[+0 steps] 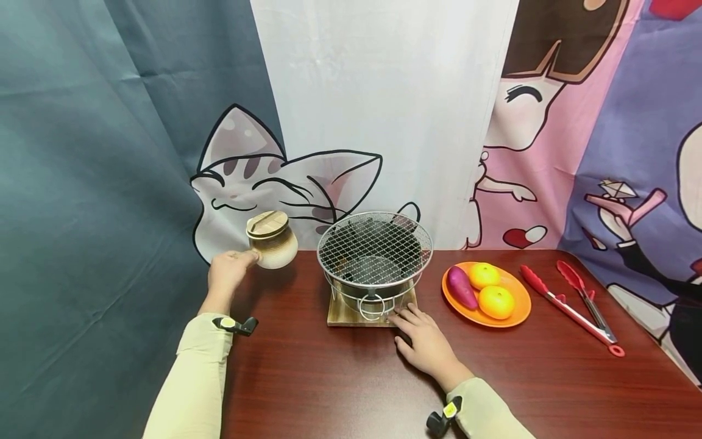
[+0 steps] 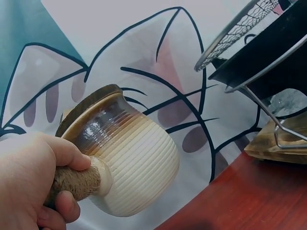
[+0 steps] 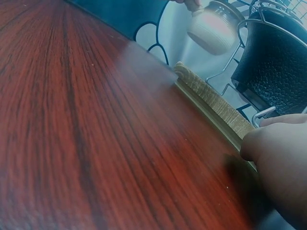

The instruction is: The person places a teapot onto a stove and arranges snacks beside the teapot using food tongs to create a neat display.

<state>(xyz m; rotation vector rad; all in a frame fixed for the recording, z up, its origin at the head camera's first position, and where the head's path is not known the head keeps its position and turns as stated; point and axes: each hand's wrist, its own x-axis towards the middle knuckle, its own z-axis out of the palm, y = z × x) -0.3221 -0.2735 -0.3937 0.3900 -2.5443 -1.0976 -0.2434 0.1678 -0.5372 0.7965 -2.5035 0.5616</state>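
Note:
My left hand point(image 1: 229, 275) grips the rope-wrapped handle point(image 2: 76, 184) of a ribbed ceramic pot point(image 2: 136, 160), brown at the top and cream below. A wooden lid point(image 1: 267, 224) covers the pot, which is held above the table, left of a small black grill stove point(image 1: 351, 292). Over the stove lies a round wire mesh point(image 1: 375, 247). Beneath it is a square wooden board point(image 1: 342, 317). My right hand point(image 1: 425, 341) rests at the board's front right corner with its fingers extended, close to the stove's wire ring.
An orange plate point(image 1: 518, 305) to the right bears a purple sweet potato point(image 1: 462, 288) and two oranges point(image 1: 496, 302). Farther right lie red-tipped tongs point(image 1: 576, 317) on the dark red table point(image 1: 307, 378). A printed curtain point(image 1: 395, 91) hangs along the back.

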